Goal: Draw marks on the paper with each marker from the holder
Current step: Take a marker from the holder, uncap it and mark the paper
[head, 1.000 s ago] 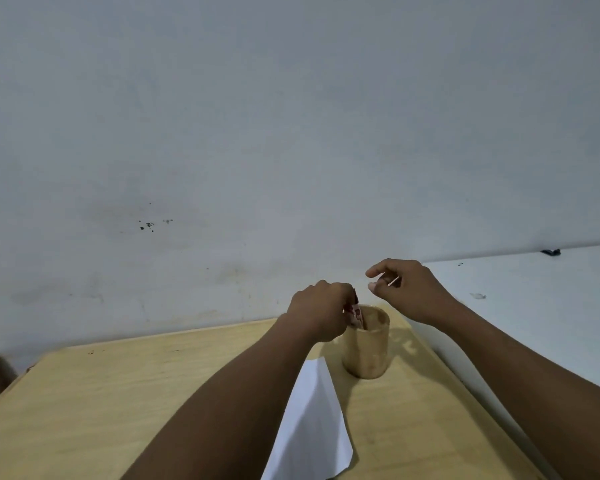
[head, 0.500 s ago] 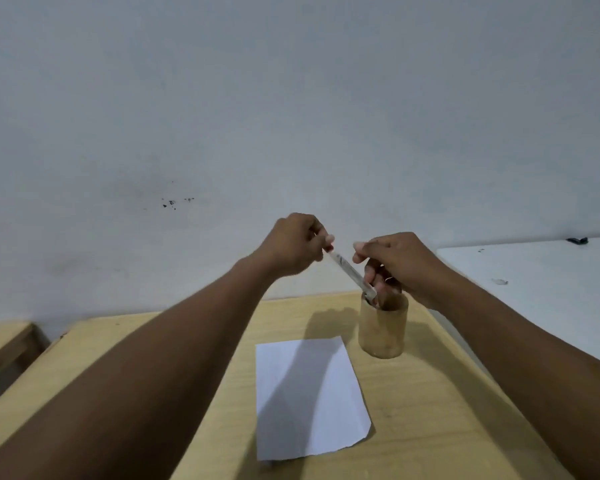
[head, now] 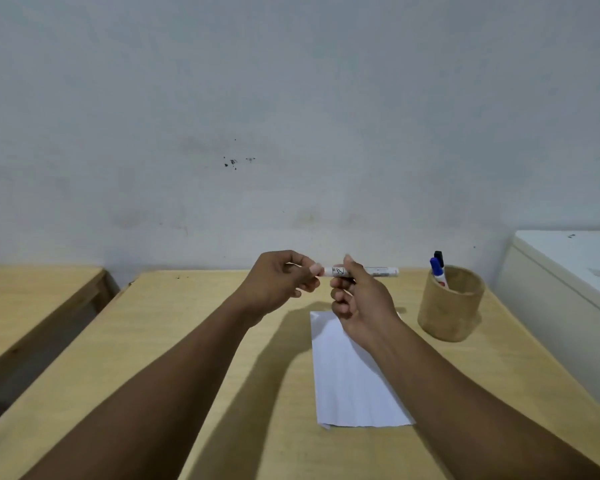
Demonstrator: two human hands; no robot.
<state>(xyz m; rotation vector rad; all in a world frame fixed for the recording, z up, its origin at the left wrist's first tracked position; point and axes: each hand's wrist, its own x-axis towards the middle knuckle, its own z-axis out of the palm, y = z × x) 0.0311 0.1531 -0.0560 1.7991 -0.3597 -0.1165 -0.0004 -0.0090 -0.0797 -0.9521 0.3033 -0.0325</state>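
I hold a white marker (head: 378, 271) level above the table, well clear of the holder. My left hand (head: 279, 284) pinches its left end, which the fingers hide. My right hand (head: 359, 299) grips the barrel near the middle, with the right end sticking out past it. Below the hands a white sheet of paper (head: 347, 382) lies flat on the wooden table (head: 187, 341), blank where it shows. The round wooden holder (head: 449, 306) stands to the right of the paper with a blue-capped marker (head: 438, 271) and a black-capped marker (head: 439, 256) in it.
A grey wall rises right behind the table. A white cabinet or appliance (head: 568, 271) stands against the table's right edge, close to the holder. A second wooden surface (head: 32, 296) lies to the left across a narrow gap.
The marker has come out of the holder and now lies level between both hands, left of the holder. The head has tilted down and turned, so the holder appears farther right.
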